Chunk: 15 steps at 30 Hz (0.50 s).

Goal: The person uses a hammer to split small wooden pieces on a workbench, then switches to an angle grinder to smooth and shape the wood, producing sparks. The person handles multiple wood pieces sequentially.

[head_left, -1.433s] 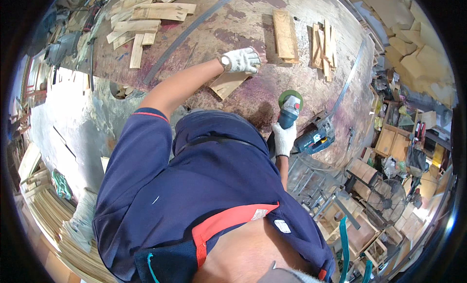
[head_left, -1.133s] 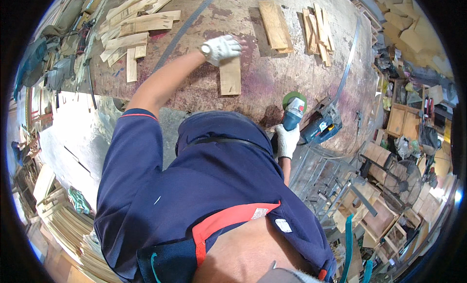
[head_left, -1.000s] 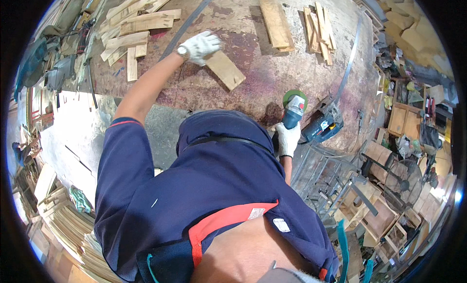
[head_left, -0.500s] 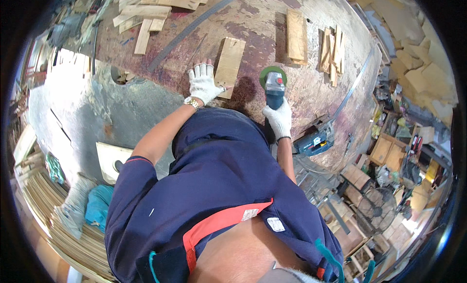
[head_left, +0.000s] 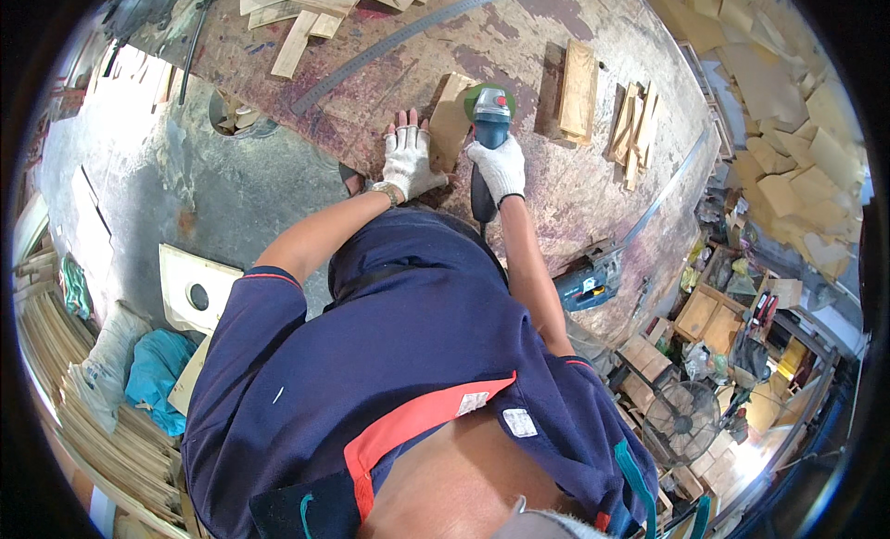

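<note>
L hand [head_left: 406, 161], gloved w/ bare fingertips, lies flat, fingers spread, thumb by the near end of a short wooden board [head_left: 449, 129]; no grip closed on it. R hand [head_left: 502, 165], gloved, is wrapped round the body of an angle grinder [head_left: 490, 124] w/ green disc [head_left: 472, 101]; disc overlaps board's R edge in view, contact unclear. Board's on the worn workbench [head_left: 565, 191], btwn hand & grinder. Board: prob. light, stiff, apt to skid; hold near end, clear of disc. Grinder: prob. heavier; hold body behind head.

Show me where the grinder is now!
In the head view, the grinder is at upper middle, held in the right hand, its green disc at the right edge of the wooden board.
</note>
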Each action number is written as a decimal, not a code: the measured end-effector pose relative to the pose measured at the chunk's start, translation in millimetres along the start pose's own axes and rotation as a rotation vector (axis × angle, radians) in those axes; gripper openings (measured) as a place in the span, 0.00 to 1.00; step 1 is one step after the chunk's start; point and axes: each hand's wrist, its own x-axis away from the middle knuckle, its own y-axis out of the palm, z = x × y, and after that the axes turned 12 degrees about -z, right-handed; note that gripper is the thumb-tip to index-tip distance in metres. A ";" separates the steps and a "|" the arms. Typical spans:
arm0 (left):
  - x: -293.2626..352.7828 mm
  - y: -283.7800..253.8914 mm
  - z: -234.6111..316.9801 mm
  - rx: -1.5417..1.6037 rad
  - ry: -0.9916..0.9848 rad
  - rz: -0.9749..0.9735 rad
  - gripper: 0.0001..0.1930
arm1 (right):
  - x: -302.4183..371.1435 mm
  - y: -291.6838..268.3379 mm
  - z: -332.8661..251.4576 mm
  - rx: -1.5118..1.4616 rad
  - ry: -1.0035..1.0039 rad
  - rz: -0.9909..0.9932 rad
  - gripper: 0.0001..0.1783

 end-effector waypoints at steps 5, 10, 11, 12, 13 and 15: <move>1.6 -5.8 2.2 0.065 0.012 0.003 0.72 | 1.2 5.6 -9.7 0.043 0.056 0.024 0.26; 0.7 -7.3 1.8 0.032 0.013 -0.023 0.71 | 1.1 10.1 -11.5 0.011 0.061 0.011 0.26; 0.5 -6.9 1.3 0.020 0.013 -0.028 0.71 | -0.3 10.8 -11.4 0.000 0.061 0.000 0.26; 0.3 -6.4 0.9 0.008 0.013 -0.033 0.71 | -1.1 11.1 -10.9 -0.014 0.062 -0.007 0.26; 0.1 -5.9 0.6 -0.004 0.013 -0.039 0.70 | -1.7 11.3 -10.2 -0.028 0.064 -0.013 0.26; -0.5 -1.9 -1.8 0.010 0.026 -0.010 0.71 | -1.9 11.4 -11.2 -0.053 0.069 -0.024 0.26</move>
